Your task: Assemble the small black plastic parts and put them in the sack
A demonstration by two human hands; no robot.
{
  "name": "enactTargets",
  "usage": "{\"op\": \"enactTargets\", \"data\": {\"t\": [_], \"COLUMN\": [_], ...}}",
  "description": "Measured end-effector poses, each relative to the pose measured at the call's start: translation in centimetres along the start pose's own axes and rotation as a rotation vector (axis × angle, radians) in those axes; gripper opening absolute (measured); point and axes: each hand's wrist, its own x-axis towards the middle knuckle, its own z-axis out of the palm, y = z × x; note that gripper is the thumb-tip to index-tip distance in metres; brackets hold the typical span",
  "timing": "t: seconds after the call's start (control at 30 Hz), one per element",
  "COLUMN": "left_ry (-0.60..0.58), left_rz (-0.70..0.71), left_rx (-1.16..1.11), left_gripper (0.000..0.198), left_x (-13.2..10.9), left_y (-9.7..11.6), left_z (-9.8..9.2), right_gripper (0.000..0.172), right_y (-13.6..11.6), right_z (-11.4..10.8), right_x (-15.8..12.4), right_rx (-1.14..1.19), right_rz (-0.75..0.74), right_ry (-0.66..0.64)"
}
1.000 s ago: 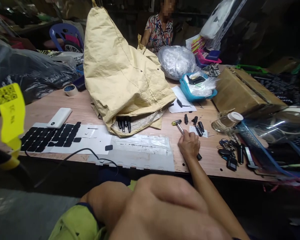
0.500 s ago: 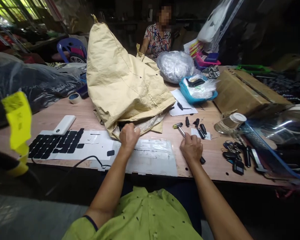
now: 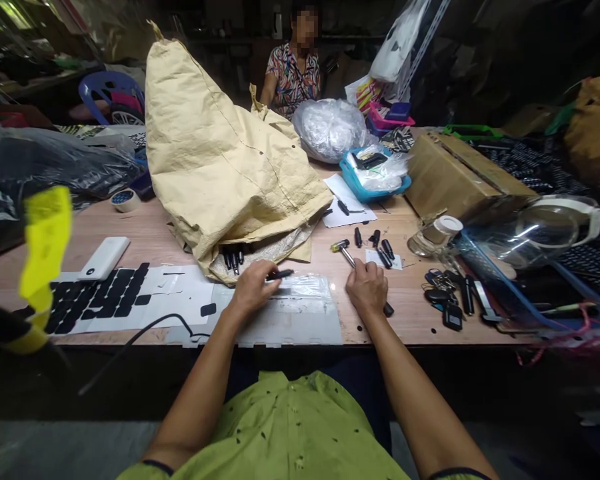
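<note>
Between the fingers of my left hand is a slim black piece, its tip pointing right over a clear plastic sheet. What kind of piece it is I cannot make out. Just behind that hand, the mouth of a big tan paper sack shows several similar black pieces. My right hand is wrapped round a small hammer lying at a slant on the table. The hammer's yellowish head points away from me; its dark handle end sticks out below my palm.
Several black handle-like parts lie beyond the hammer. Rows of black stickers and a white power bank are at left. Keys, a jar and a blue-rimmed bin stand right. Behind are a carton and a seated person.
My left hand has come out of the sack's mouth toward me, now with the black piece in its fingers. My right hand stays on the hammer. The whole view has shifted slightly.
</note>
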Motion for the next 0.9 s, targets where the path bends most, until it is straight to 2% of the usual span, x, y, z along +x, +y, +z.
{"op": "enactTargets", "data": {"t": [0.07, 0.13, 0.23, 0.4, 0.5, 0.67, 0.77, 0.9], "left_ry": [-0.134, -0.197, -0.201, -0.141, -0.135, -0.134, -0.122, -0.113], "left_rz": [0.084, 0.084, 0.067, 0.003, -0.014, -0.016, -0.024, 0.01], "left_rx": [-0.074, -0.1, -0.12, -0.157, -0.171, -0.179, -0.195, -0.23], "left_gripper": [0.009, 0.011, 0.014, 0.016, 0.014, 0.015, 0.014, 0.015], "left_x": [-0.2, -0.2, -0.2, -0.5, -0.6, -0.4, -0.3, -0.2], "left_y": [0.3, 0.4, 0.4, 0.5, 0.7, 0.9, 0.7, 0.4], "left_z": [1.0, 2.1, 3.4, 4.4, 4.7, 5.0, 5.2, 5.4], "right_gripper": [0.029, 0.029, 0.029, 0.026, 0.031, 0.037, 0.039, 0.043], "right_y": [0.0, -0.1, -0.1, 0.3, -0.1, -2.6, -3.8, -4.1], "right_z": [0.0, -0.1, -0.3, -1.3, -2.3, -4.4, -5.3, -5.2], "right_x": [-0.1, 0.0, 0.5, 0.7, -1.5, -7.4, -9.2, -9.6], "right_rx": [0.013, 0.028, 0.055, 0.159, 0.38, 0.761, 0.817, 0.757], "right_rz": [0.001, 0.001, 0.019, 0.042, -0.001, -0.187, -0.249, -0.296], "right_ry": [-0.001, -0.002, -0.03, -0.169, -0.107, -0.036, -0.057, -0.055]}}
